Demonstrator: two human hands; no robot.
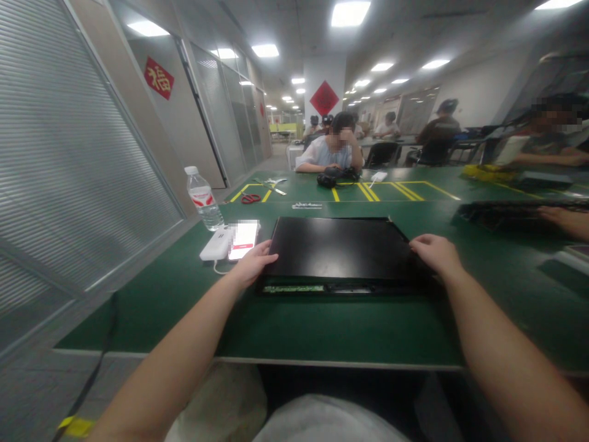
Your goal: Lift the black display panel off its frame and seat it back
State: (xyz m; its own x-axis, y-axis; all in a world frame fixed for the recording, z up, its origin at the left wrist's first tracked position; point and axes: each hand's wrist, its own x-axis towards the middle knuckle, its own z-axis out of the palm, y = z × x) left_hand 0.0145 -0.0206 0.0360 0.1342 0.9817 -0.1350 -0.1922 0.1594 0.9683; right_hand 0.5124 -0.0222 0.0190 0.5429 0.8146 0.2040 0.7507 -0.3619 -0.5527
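A black flat display panel [340, 248] lies in front of me over a dark frame [381, 288]. Along the frame's near side a strip of green circuit board [293, 288] shows. My left hand [253, 263] grips the panel's left edge, thumb on top and fingers at the side and beneath. At the right edge, my right hand [435, 252] pinches the panel near its upper right side. The panel's near edge stands a little apart from the frame's near side. The undersides of both hands' grips are hidden.
On the green table [340, 337], a white power bank [216, 244], a lit phone [243, 238] and a water bottle [202, 199] stand left. Red-handled scissors [251, 198] lie farther back. A person [329, 150] sits opposite; another person's hand [564, 220] is at right.
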